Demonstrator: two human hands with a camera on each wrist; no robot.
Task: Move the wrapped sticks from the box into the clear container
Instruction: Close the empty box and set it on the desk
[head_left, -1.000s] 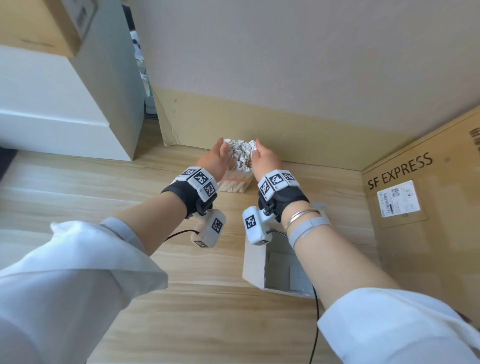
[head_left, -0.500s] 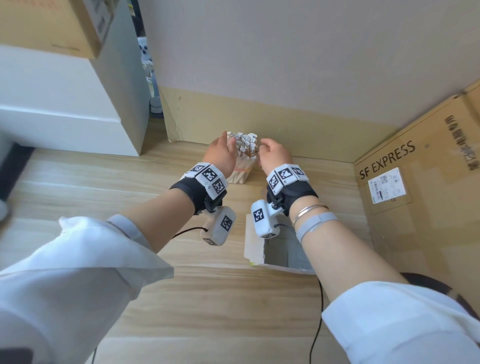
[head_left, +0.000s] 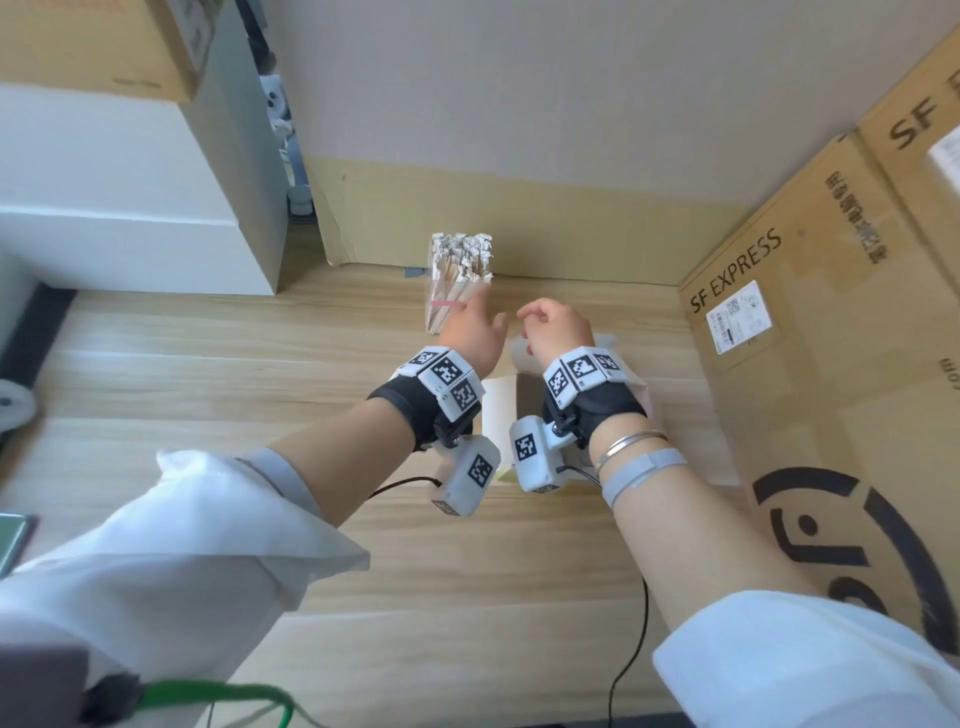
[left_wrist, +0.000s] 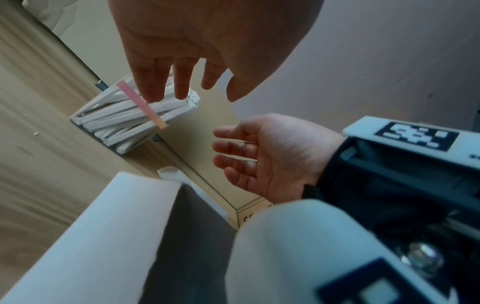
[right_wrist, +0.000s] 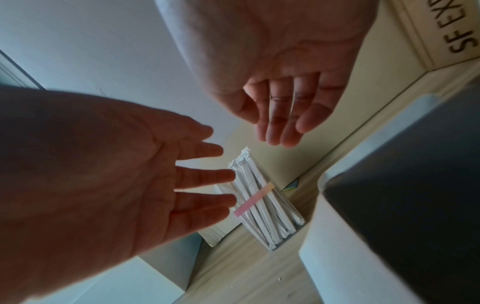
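Observation:
A clear container (head_left: 440, 315) packed with paper-wrapped sticks (head_left: 460, 254) stands upright on the wooden surface, close to the back wall, with a pink band (head_left: 445, 303) across it. My left hand (head_left: 475, 326) is just in front of it, fingers straight and empty, fingertips (left_wrist: 153, 93) near the sticks (left_wrist: 122, 116). My right hand (head_left: 551, 325) hovers beside it, fingers relaxed, holding nothing. In the right wrist view both palms, the left hand (right_wrist: 145, 176) and the right hand (right_wrist: 283, 107), face the container (right_wrist: 279, 242). The white box (head_left: 497, 411) lies under my wrists; its inside looks dark.
Large SF EXPRESS cardboard boxes (head_left: 810, 374) stand along the right. A white cabinet (head_left: 130, 208) stands at the left with a cardboard box (head_left: 98, 41) on top. A cardboard sheet (head_left: 545, 228) leans on the wall behind the container. A green cable (head_left: 218, 695) lies near me.
Both hands, which were pressed round the top of the sticks in the container, have let go and drawn back towards me, fingers now loose.

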